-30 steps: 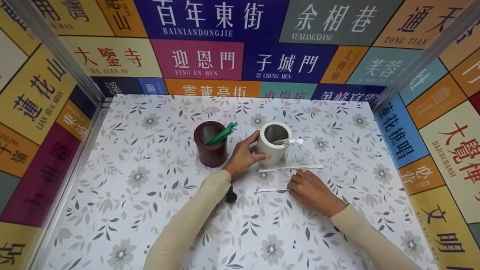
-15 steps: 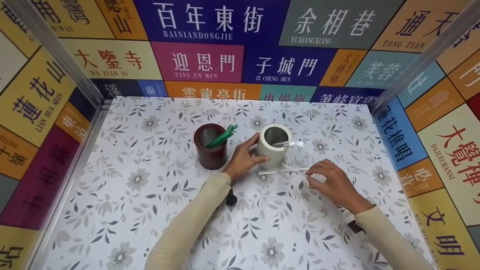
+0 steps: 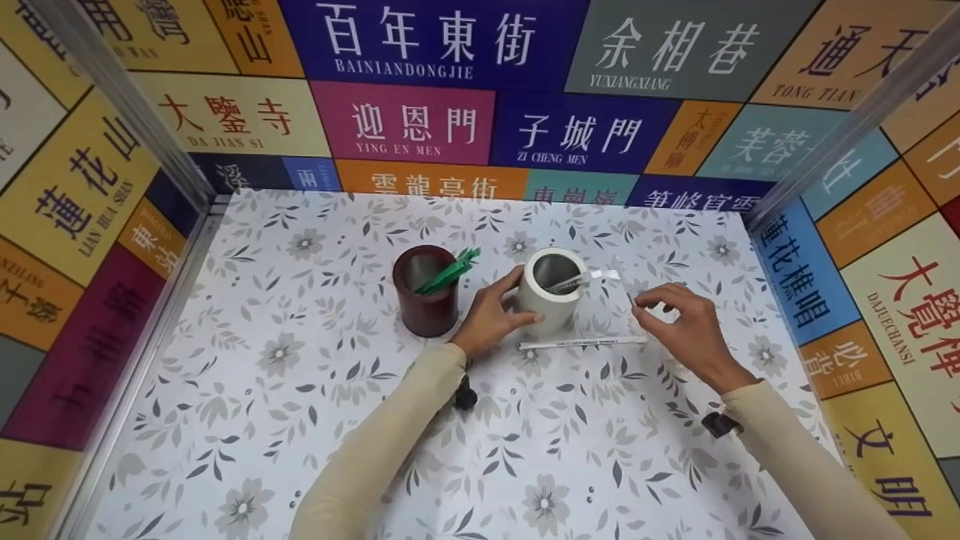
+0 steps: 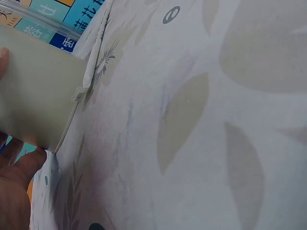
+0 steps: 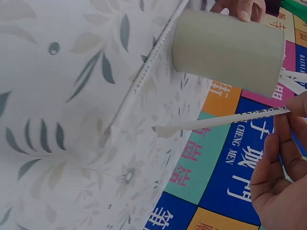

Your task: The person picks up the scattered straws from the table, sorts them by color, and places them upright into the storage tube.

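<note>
My left hand (image 3: 491,319) holds the side of a cream cylindrical holder (image 3: 551,311), thumb at its front and fingers at its left. Out of the holder's mouth, toward the right, lean paper-wrapped straws (image 3: 596,276). To the right of the holder and above the table, my right hand (image 3: 694,330) pinches one end of another paper-wrapped straw (image 5: 216,122) between thumb and fingers. In the right wrist view its free end points away from the hand. One more wrapped straw (image 3: 581,343) lies flat on the table just in front of the holder.
A dark red holder (image 3: 427,311) with green-wrapped straws (image 3: 450,271) stands to the left of the left hand. The table wears a white flowered cover (image 3: 375,450). Coloured panels with lettering (image 3: 405,124) wall the back and both sides.
My right hand has picked up the nearer straw from the table and carried it up and to the right. My left hand stays on the cream holder.
</note>
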A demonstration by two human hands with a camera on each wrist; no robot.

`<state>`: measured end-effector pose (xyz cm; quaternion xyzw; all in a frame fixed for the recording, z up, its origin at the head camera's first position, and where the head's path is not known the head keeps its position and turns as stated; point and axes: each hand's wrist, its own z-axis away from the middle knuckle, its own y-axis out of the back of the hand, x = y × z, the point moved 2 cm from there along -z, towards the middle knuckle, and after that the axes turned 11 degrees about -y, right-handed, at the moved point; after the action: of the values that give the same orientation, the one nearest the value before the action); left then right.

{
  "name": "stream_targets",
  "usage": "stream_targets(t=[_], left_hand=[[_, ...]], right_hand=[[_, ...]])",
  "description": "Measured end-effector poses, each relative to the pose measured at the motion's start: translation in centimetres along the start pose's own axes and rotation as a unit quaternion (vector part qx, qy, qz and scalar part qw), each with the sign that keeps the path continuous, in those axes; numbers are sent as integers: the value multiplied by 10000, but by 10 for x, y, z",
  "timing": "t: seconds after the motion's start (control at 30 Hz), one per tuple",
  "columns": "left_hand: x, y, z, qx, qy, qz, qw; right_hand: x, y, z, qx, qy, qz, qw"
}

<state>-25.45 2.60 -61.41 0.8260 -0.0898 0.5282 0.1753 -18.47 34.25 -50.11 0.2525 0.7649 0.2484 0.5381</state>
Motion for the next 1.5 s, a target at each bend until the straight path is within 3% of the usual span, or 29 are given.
stream_targets(t=[0.33,0.57,0.93,1.07,1.2,1.5], left_hand=[[0,1,0,-3,-28,-4,10000],[2,-2,-1,21,79,-21,10000],[3,-1,1,-8,195,204,9996],[4,-1,1,40,166,213,9996],[3,-1,1,74,95,205,9997],[0,-1,1,122,1,198,9997]], right_hand=[[-28,9,-41,289,-42,-273,9992],[-76,13,-60,461,-195,-606,9969],[-118,7,-82,379,204,-964,9944],[-109,-2,-87,303,265,-1294,9908],[-85,-13,-89,237,205,-1608,9865],[-71,-39,-63,151,-260,-1547,9875]])
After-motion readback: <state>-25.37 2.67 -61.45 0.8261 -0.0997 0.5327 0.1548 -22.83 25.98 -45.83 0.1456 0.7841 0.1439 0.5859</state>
